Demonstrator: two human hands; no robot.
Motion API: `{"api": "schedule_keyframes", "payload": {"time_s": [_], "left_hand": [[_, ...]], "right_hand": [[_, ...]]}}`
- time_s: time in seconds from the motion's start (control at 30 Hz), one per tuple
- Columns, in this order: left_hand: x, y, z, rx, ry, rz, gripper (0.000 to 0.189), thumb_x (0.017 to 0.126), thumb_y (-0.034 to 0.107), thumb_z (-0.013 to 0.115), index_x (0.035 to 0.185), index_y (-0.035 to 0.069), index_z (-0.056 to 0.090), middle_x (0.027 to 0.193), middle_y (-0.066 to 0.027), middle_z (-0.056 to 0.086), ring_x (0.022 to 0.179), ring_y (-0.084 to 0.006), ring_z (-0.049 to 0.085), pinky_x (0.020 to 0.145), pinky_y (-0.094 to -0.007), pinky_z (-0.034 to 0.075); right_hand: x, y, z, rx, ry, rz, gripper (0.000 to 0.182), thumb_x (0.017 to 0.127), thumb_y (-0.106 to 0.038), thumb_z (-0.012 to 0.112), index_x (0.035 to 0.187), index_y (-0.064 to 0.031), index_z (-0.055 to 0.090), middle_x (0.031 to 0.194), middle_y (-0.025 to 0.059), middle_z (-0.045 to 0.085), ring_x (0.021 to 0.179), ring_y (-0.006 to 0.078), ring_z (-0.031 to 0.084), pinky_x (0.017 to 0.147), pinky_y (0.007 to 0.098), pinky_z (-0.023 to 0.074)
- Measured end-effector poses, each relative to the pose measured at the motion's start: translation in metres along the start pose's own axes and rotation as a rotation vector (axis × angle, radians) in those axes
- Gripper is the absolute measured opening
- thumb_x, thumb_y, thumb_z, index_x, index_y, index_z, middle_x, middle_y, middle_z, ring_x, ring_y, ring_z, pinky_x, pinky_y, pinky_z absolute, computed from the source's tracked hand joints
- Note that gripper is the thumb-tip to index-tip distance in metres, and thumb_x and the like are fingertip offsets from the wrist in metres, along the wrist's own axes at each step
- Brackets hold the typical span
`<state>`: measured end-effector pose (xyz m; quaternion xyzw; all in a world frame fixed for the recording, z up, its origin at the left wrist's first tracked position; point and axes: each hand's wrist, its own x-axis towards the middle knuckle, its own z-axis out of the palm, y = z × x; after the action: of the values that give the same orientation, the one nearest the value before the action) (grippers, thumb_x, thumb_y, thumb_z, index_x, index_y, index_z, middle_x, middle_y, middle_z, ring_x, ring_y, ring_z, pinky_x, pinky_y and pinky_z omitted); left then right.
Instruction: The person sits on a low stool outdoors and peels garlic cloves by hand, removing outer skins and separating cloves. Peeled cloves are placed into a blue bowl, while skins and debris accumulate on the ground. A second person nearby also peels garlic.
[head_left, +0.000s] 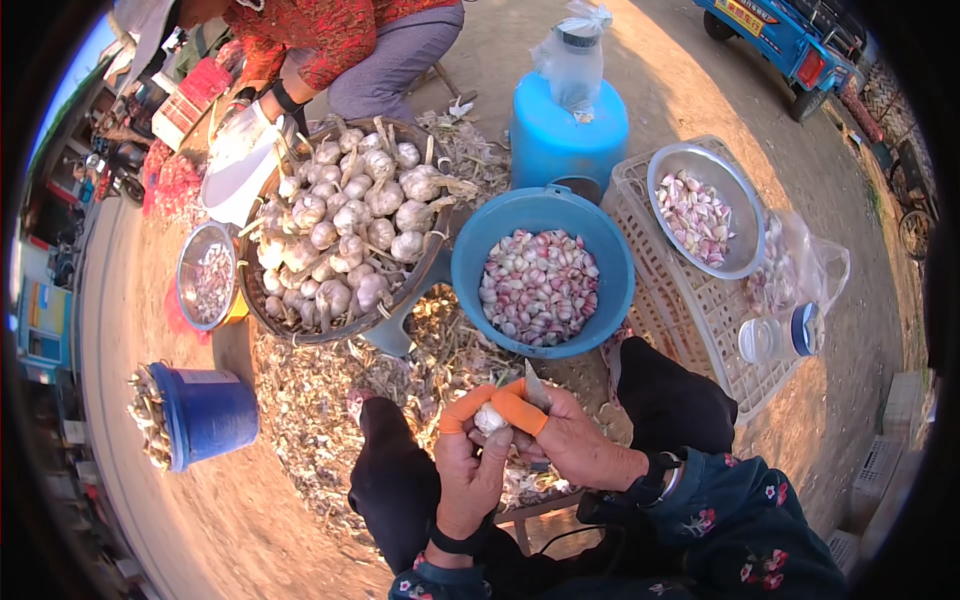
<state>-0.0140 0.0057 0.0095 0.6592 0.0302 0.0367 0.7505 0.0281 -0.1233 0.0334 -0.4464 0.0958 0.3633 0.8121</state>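
My left hand (466, 469) grips a whitish piece of garlic (490, 420) between thumb and fingers. My right hand (577, 446) meets it from the side, holding a small knife whose blade (536, 390) points upward. Orange finger covers (519, 409) sit on the index fingers. Just beyond the hands is a blue plastic basin (466, 300) with many loose pinkish garlic cloves (540, 285). To its left, whole garlic bulbs (352, 217) fill a round woven basket (274, 324). The knife's handle is hidden inside my right hand.
Dry garlic skins (322, 427) litter the ground around my legs. A metal bowl (742, 180) of cloves and a clear jar (772, 339) stand on an upturned-looking plastic crate (682, 322). A blue bucket (217, 412) lies left. Behind the basket, a person (322, 45) bends over a white bag.
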Motion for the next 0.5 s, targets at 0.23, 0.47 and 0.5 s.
{"api": "schedule_keyframes", "payload": {"time_s": [0.23,0.47,0.5], "left_hand": [[0.0,0.006,-0.027,0.456,-0.097,0.055,0.041,0.083,0.009,0.067,0.12,-0.001,0.051,0.081,-0.0059,0.063,0.07,-0.0107,0.06,0.064,-0.0225,0.048],[-0.005,0.005,-0.032,0.482,-0.161,0.182,0.052,0.076,0.016,0.075,0.12,0.0,0.051,0.08,-0.0099,0.066,0.068,-0.0168,0.065,0.06,-0.0268,0.05],[-0.004,0.005,-0.033,0.502,-0.159,0.204,0.052,0.076,0.016,0.075,0.12,0.001,0.051,0.08,-0.0104,0.066,0.067,-0.0183,0.065,0.059,-0.0272,0.05]], "right_hand": [[-0.003,-0.011,-0.006,-0.317,0.026,-0.135,0.027,0.087,-0.026,0.066,0.101,-0.0037,0.057,0.071,-0.0063,0.046,0.058,-0.0003,0.039,0.046,0.017,0.0291],[0.004,0.011,-0.014,-0.445,-0.087,-0.211,0.031,0.086,-0.026,0.067,0.102,-0.0017,0.056,0.074,-0.0037,0.052,0.063,0.0039,0.044,0.054,0.0216,0.0379],[0.004,0.008,-0.01,-0.437,-0.096,-0.214,0.031,0.087,-0.026,0.066,0.102,-0.0011,0.056,0.074,-0.0023,0.053,0.064,0.0049,0.045,0.055,0.0231,0.0389]]}}
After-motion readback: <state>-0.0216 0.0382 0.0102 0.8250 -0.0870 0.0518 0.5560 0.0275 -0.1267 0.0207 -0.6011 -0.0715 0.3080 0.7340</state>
